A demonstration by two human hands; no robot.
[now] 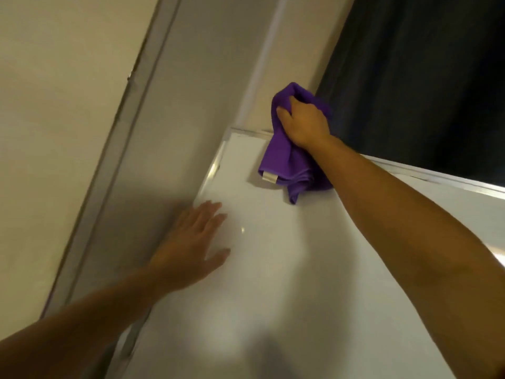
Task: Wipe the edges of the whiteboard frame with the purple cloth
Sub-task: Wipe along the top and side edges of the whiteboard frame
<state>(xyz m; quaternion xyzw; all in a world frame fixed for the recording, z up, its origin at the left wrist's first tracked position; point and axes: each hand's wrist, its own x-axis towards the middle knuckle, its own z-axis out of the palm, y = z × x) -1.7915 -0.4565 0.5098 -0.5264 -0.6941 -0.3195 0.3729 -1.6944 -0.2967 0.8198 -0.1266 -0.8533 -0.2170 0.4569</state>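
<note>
A white whiteboard (287, 269) with a thin silver frame (426, 175) fills the lower middle of the head view, seen at a tilt. My right hand (304, 121) grips a bunched purple cloth (284, 160) and holds it over the top frame edge, close to the upper left corner. The cloth's loose end hangs down over the board face, showing a small white tag. My left hand (194, 247) lies flat with straight fingers on the board beside its left frame edge.
A beige wall (54, 105) with a grey vertical trim strip (131, 132) runs along the left of the board. A dark curtain (423, 77) hangs behind the board's top edge at the upper right.
</note>
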